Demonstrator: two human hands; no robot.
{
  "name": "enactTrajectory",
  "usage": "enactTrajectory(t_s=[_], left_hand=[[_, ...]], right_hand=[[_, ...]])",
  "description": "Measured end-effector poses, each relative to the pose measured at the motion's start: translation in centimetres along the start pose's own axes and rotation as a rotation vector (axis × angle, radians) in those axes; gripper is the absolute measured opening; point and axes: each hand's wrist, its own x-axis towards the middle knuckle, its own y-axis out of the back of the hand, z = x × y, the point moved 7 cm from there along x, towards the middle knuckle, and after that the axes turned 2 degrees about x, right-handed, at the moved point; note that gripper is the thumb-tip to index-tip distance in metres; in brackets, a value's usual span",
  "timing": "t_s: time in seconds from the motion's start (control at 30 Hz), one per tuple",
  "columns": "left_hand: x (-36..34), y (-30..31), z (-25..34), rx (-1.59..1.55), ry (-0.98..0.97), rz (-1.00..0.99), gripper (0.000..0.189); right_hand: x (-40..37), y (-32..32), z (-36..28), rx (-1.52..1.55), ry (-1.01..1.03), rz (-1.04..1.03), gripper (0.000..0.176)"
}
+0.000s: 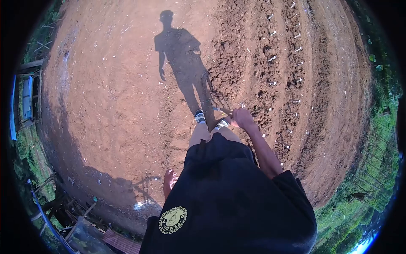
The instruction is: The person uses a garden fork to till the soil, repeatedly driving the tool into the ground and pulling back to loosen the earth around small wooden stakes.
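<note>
My right hand (242, 118) is closed around the brown handle of a hand tool (226, 111), held out ahead of my right thigh. A short pale metal part shows at the tool's far end, near my shoe; its exact kind I cannot make out. Down at my left side hangs my left hand (170, 177), its fingers loosely apart with nothing visible in them. Both my shoes (199, 117) stand on the reddish-brown soil (127, 106). Clumpy, dug soil (230, 72) lies ahead and to the right of the tool.
Long furrowed rows run along the right, with several small pale pieces (272, 58) in them. My shadow (179, 51) falls ahead. Green plants (372, 148) border the field at right. Wooden posts and a blue panel (27, 92) stand at left.
</note>
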Motion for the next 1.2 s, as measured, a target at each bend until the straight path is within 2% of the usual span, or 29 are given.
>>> enactTrajectory(t_s=[0.13,0.2,0.23,0.27,0.33,0.37,0.47,0.5,0.53,0.6,0.67,0.77,0.8,0.87,0.9,1.2], left_hand=[[1.4,0.8,2.6,0.18,-0.174,-0.14,0.03],[4.2,2.6,2.4,-0.103,0.08,-0.061,0.035],[5.3,3.5,2.7,-0.214,0.001,-0.092,0.042],[6.2,4.6,2.2,-0.205,0.006,-0.097,0.042],[7.9,6.6,5.1,-0.096,-0.019,-0.001,0.039],[8.8,7.4,6.0,-0.072,-0.03,0.013,0.036],[9.3,8.9,8.3,0.094,-0.09,-0.026,0.039],[9.6,9.2,8.8,0.154,-0.154,-0.028,0.036],[9.9,9.3,9.4,0.163,-0.163,-0.037,0.036],[10.5,9.6,10.4,0.222,-0.159,-0.028,0.028],[10.8,9.3,11.2,0.202,-0.151,-0.054,0.028],[11.1,8.0,13.4,0.288,-0.198,-0.089,0.028],[11.3,7.6,14.2,0.301,-0.206,-0.093,0.028],[11.3,6.4,15.5,0.33,-0.232,-0.127,0.028],[11.7,5.9,15.9,0.328,-0.222,-0.161,0.028],[11.4,3.9,22.2,0.359,-0.281,-0.194,0.024]], right_hand=[[2.1,-2.1,-0.1,0.013,-0.071,-0.076,0.051],[3.9,-1.8,-0.6,0.02,-0.091,-0.04,0.052],[4.0,-1.9,-1.1,0.029,-0.112,-0.025,0.052],[4.1,-2.2,-1.5,0.033,-0.121,-0.029,0.052],[5.3,-0.3,-2.5,-0.006,-0.142,0.069,0.055],[5.7,-0.2,-2.6,0.012,-0.178,-0.049,0.057],[5.2,-0.4,-2.4,0.033,-0.228,-0.074,0.056],[4.4,-0.1,-2.8,-0.011,-0.194,0.034,0.055],[4.1,0.0,-2.7,-0.009,-0.208,0.042,0.055],[2.9,-1.0,-3.3,0.042,-0.205,-0.051,0.054],[2.3,-3.1,-2.9,0.061,-0.209,-0.05,0.054],[1.0,-3.1,-3.7,0.064,-0.179,0.158,0.052],[1.3,-3.9,-3.6,0.072,-0.19,0.166,0.052],[2.2,-6.2,-3.6,0.076,-0.195,0.094,0.051],[1.6,-5.7,-3.7,0.148,-0.24,-0.01,0.049],[0.1,-6.7,-2.7,0.126,-0.154,-0.012,0.045]])
